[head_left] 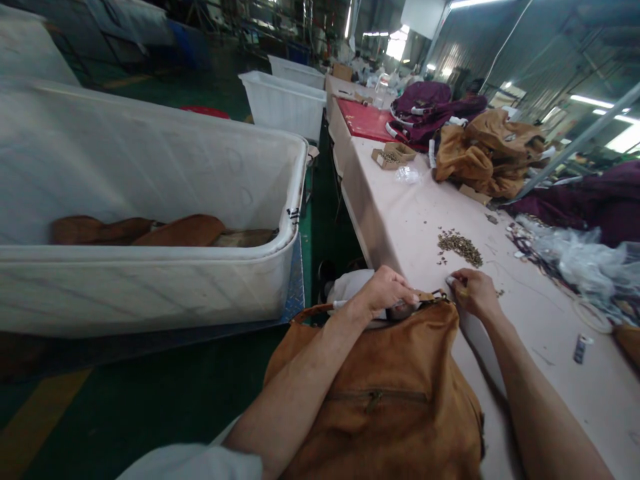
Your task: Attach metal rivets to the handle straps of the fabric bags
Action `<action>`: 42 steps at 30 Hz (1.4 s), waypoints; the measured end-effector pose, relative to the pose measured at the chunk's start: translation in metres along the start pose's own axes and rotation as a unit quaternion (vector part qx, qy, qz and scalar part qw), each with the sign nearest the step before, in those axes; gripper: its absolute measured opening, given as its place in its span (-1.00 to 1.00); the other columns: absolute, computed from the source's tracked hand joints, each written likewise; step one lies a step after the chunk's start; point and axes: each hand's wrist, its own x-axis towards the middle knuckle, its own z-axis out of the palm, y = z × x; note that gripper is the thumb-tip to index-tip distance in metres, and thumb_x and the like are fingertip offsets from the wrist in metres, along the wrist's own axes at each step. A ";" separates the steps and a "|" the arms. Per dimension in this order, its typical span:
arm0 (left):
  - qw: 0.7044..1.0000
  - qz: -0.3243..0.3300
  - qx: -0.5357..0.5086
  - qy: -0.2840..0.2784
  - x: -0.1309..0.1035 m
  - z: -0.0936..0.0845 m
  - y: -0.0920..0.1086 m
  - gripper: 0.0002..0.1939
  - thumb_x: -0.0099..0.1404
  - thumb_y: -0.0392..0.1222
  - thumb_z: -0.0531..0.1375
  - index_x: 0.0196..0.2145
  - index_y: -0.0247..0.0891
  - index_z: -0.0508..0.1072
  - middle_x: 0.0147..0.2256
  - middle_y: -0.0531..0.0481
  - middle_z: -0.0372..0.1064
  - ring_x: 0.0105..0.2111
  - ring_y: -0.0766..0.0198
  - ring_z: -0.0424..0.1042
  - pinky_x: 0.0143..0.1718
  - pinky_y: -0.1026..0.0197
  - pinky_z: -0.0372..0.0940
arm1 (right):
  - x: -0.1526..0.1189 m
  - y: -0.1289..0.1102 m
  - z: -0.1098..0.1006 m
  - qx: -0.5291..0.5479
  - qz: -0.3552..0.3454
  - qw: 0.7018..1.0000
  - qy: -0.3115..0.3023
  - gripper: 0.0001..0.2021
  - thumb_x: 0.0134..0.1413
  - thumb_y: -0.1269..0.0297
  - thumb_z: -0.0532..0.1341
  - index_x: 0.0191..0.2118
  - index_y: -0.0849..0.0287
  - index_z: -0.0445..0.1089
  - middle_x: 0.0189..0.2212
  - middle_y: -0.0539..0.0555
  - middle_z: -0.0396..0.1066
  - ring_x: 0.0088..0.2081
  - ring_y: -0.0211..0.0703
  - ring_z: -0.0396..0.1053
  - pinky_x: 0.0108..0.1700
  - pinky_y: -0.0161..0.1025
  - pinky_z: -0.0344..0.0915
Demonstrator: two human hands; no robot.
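A brown bag (385,360) with a zipped pocket on its side hangs against the table's near edge. My left hand (390,291) is closed on the bag's strap near its top edge, beside a dark metal ring. Just right of that ring, my right hand (473,291) is over the tabletop with its fingers pinched together. What those fingers hold, if anything, is too small to make out. Close beyond the right hand lies a pile of small brass-coloured metal pieces (461,247).
A large white bin (240,263) with brown pieces inside stands at the left. On the pale table (400,220) are small cardboard boxes (387,159), brown bags (493,153), purple bags (425,100) and clear plastic (590,250).
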 end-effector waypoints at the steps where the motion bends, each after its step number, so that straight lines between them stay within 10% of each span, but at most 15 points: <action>1: 1.000 0.001 0.012 0.004 0.000 0.001 0.000 -0.85 -0.09 -0.28 0.35 -0.53 -0.44 0.56 -0.65 -0.01 0.32 -0.64 0.37 0.21 -0.60 0.30 0.06 | 0.001 0.002 -0.001 -0.007 0.003 1.000 -0.008 -0.73 0.04 0.19 0.20 -0.28 0.18 0.62 -0.39 0.18 0.58 -0.37 -0.03 0.44 -0.29 -0.19 0.25; 13: 0.979 0.049 0.182 0.084 -0.014 0.014 0.010 -0.80 -0.07 -0.16 0.36 -0.48 -0.36 0.62 -0.59 0.08 0.35 -0.54 0.36 0.24 -0.54 0.33 0.07 | -0.006 0.003 -0.018 -0.022 -0.011 0.995 -0.101 -0.83 -0.03 0.25 0.20 -0.54 0.17 0.44 -0.64 0.03 0.38 -0.51 -0.15 0.30 -0.43 -0.24 0.07; 36: 0.962 0.069 0.238 0.114 -0.027 0.031 0.014 -0.89 -0.04 -0.22 0.31 -0.55 -0.34 0.57 -0.62 0.12 0.25 -0.54 0.38 0.20 -0.56 0.32 -0.01 | -0.019 -0.001 -0.025 0.018 -0.026 0.995 -0.097 -0.81 -0.03 0.20 0.19 -0.53 0.18 0.42 -0.62 0.04 0.39 -0.50 -0.15 0.30 -0.42 -0.22 0.09; 42: 0.962 0.075 0.243 0.099 -0.029 0.030 0.015 -0.88 -0.01 -0.21 0.31 -0.55 -0.34 0.56 -0.63 0.12 0.21 -0.56 0.38 0.17 -0.55 0.30 -0.03 | -0.032 -0.030 -0.053 0.034 -0.067 0.995 -0.062 -0.87 0.08 0.24 0.17 -0.33 0.15 0.42 -0.51 0.04 0.41 -0.45 -0.12 0.30 -0.37 -0.20 0.14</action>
